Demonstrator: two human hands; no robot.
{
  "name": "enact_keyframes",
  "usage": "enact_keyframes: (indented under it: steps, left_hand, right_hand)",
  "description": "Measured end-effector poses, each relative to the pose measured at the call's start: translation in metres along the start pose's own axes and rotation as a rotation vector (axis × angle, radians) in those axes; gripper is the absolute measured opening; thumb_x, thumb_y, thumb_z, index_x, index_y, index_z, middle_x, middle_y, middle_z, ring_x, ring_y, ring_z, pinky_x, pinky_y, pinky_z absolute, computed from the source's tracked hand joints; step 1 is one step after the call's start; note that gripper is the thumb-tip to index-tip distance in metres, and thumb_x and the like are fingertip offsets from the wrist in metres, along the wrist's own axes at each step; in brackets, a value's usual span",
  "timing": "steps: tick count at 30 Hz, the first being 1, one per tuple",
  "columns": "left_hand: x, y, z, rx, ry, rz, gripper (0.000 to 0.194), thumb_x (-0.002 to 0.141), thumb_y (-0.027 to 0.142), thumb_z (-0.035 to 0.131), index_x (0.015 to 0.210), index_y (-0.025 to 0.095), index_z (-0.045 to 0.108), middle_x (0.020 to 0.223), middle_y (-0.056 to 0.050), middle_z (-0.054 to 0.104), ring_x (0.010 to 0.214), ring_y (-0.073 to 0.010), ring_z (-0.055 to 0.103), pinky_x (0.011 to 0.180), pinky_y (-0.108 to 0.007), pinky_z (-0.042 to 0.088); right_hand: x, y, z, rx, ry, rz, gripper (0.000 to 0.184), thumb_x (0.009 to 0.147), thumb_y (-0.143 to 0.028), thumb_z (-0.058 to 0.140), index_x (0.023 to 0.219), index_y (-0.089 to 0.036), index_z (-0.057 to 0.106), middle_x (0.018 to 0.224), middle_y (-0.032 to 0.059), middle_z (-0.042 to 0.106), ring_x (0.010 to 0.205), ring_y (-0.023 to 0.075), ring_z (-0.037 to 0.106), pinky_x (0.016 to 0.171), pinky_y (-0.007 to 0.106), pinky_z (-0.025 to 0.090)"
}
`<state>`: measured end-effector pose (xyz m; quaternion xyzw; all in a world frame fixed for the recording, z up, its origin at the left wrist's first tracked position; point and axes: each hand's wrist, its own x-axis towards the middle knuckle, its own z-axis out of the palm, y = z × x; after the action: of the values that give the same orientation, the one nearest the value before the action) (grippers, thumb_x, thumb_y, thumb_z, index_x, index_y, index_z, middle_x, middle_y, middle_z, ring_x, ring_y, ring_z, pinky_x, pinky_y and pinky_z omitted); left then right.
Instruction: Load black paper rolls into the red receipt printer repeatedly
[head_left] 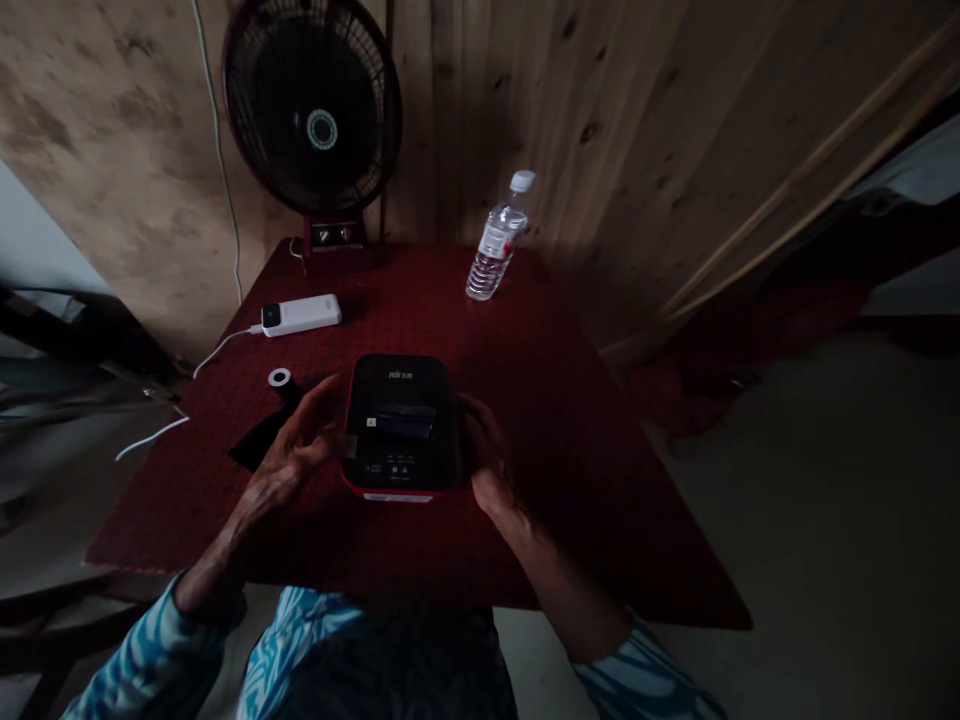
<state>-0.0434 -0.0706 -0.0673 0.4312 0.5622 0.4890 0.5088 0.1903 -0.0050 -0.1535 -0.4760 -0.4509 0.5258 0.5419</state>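
Note:
A compact device (402, 398), which looks like a small printer with a black lid and red base, sits on the table. Its lid has a dark slot, and small buttons line its near edge. My left hand (296, 445) is at its left side, fingers apart, the thumb by a small greyish tab (349, 447) at the device's edge. Against or very close to the right side lies my right hand (484, 450), its fingers loosely stretched and partly in shadow. Just beyond my left hand are a small roll with a white ring-shaped end (279, 378) and a dark flat piece (253, 445).
The table (570, 500) has a dark red cover. A white power bank (304, 314) with a cable lies at the left. Behind stand a fan (322, 130) and a clear water bottle (495, 245), near the wooden wall (600, 130).

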Motion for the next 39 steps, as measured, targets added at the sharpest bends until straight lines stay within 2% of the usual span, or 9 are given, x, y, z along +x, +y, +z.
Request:
enact_keyframes:
  steps: [6,13,19,22,24,28,32,35,39]
  left_hand:
    - [0.002,-0.003,0.002,0.001,-0.042,-0.026,0.070,0.083,0.039,0.070,0.150,0.033,0.049,0.161,-0.003,0.045,0.149,-0.0354,0.036,0.117,-0.044,0.041]
    - [0.002,-0.009,0.003,0.052,-0.036,0.065,0.064,0.088,0.038,0.064,0.150,0.030,0.050,0.160,-0.004,0.045,0.151,-0.0352,0.033,0.119,-0.048,0.038]
    - [0.000,-0.008,0.001,0.019,-0.067,0.074,0.067,0.087,0.043,0.066,0.150,0.030,0.049,0.161,-0.005,0.043,0.150,-0.0363,0.035,0.116,-0.046,0.042]
    - [0.001,-0.010,-0.002,0.038,-0.073,0.088,0.067,0.087,0.042,0.066,0.150,0.029,0.049,0.161,-0.006,0.044,0.151,-0.0351,0.034,0.120,-0.047,0.035]
    - [0.000,-0.011,-0.002,0.059,-0.058,0.074,0.066,0.086,0.041,0.066,0.149,0.028,0.051,0.160,-0.006,0.045,0.150,-0.0358,0.034,0.121,-0.048,0.032]
    - [-0.001,-0.011,-0.001,0.048,-0.045,0.055,0.061,0.088,0.038,0.063,0.147,0.031,0.053,0.158,-0.003,0.048,0.147,-0.0339,0.040,0.120,-0.045,0.035]
    - [-0.002,-0.013,0.002,0.033,-0.039,0.033,0.061,0.089,0.038,0.062,0.148,0.032,0.052,0.158,-0.002,0.048,0.145,-0.0333,0.043,0.117,-0.045,0.038]
    - [-0.003,-0.014,0.004,0.070,-0.030,0.125,0.055,0.089,0.035,0.061,0.143,0.028,0.058,0.158,-0.003,0.049,0.149,-0.0309,0.037,0.122,-0.044,0.031]
    - [-0.001,-0.014,0.005,0.081,-0.035,0.212,0.048,0.088,0.036,0.059,0.134,0.026,0.066,0.157,-0.005,0.049,0.149,-0.0307,0.037,0.123,-0.046,0.028]
  right_hand:
    - [-0.001,-0.005,0.002,-0.001,-0.007,0.058,0.041,0.085,-0.055,0.065,0.114,-0.026,0.070,0.119,0.0057,0.075,0.112,0.0269,0.067,0.095,0.044,0.054]
    - [0.000,0.000,0.001,-0.042,-0.033,0.070,0.042,0.089,-0.055,0.060,0.121,-0.027,0.067,0.120,0.0055,0.075,0.110,0.0262,0.069,0.087,0.041,0.056]
    - [0.000,-0.002,0.001,0.003,0.020,0.036,0.047,0.087,-0.056,0.063,0.122,-0.025,0.067,0.121,0.0066,0.074,0.110,0.0265,0.069,0.095,0.045,0.054]
    - [-0.004,-0.018,-0.001,-0.138,0.005,-0.101,0.040,0.090,-0.055,0.060,0.119,-0.029,0.070,0.125,0.0038,0.073,0.119,0.0260,0.065,0.110,0.050,0.044]
    - [-0.005,-0.031,-0.001,-0.211,-0.012,-0.175,0.037,0.092,-0.055,0.059,0.116,-0.030,0.071,0.126,0.0028,0.073,0.123,0.0252,0.063,0.114,0.050,0.041]
    - [0.004,-0.058,0.005,-0.146,-0.111,-0.253,0.032,0.090,-0.055,0.062,0.104,-0.028,0.073,0.106,0.0036,0.079,0.107,0.0226,0.071,0.100,0.043,0.053]
    - [0.023,-0.083,0.018,-0.269,-0.315,-0.371,0.025,0.090,-0.049,0.063,0.097,-0.028,0.075,0.092,0.0015,0.080,0.089,0.0194,0.075,0.086,0.039,0.059]
    - [0.034,-0.095,0.027,-0.358,-0.467,-0.406,0.022,0.089,-0.046,0.063,0.093,-0.028,0.076,0.090,0.0008,0.081,0.086,0.0197,0.076,0.082,0.038,0.060]
    - [0.035,-0.102,0.028,-0.410,-0.484,-0.430,0.020,0.091,-0.041,0.062,0.095,-0.027,0.076,0.088,0.0007,0.080,0.084,0.0195,0.076,0.079,0.037,0.060]
